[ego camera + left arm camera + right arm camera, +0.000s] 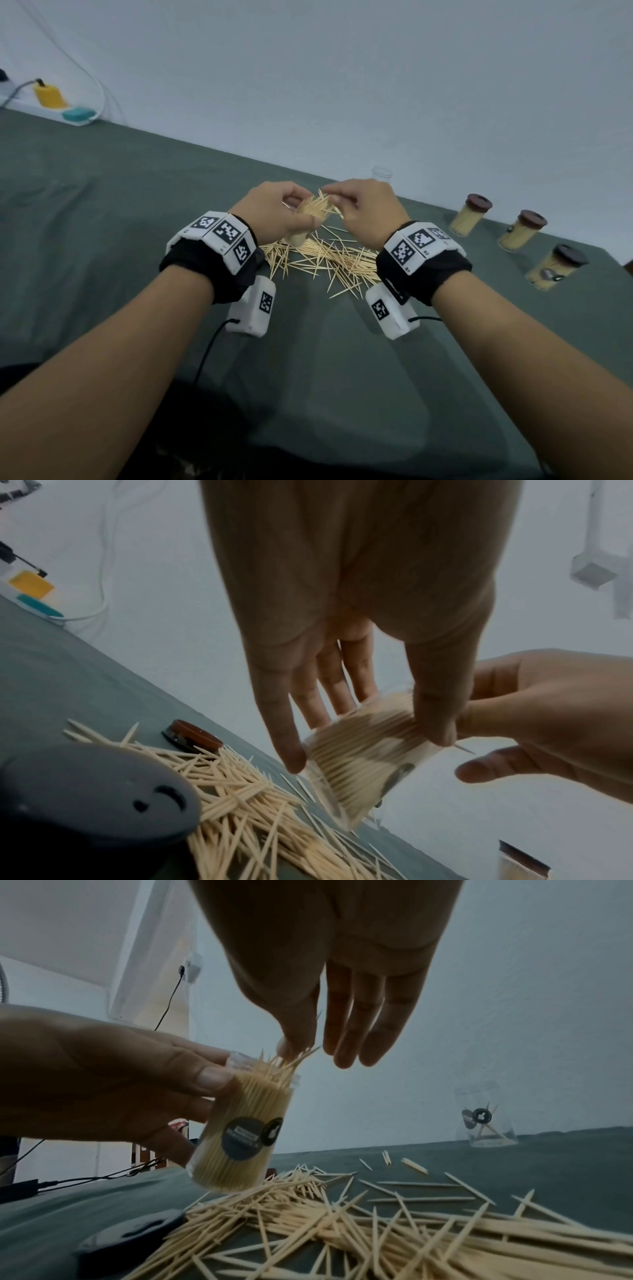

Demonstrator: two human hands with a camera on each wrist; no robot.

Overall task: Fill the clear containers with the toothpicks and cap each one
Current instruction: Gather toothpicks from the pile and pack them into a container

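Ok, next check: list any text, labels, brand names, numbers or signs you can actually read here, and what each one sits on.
No text here can be read.
Held container: dark round labels with a white band of print, too blurred to read.
Near-empty container: same dark labels, too small.
Capped containers: small dark labels, illegible.
Wristband markers: black-and-white square codes with tiny characters beside them, too small.

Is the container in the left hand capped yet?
No. The container is open: toothpick tips poke past its rim, and a brown cap lies on the table.

Bare forearms; black wrist bands (205, 263) carrying white marker blocks (222, 236) (black-and-white square codes), black cables (209, 346) trailing
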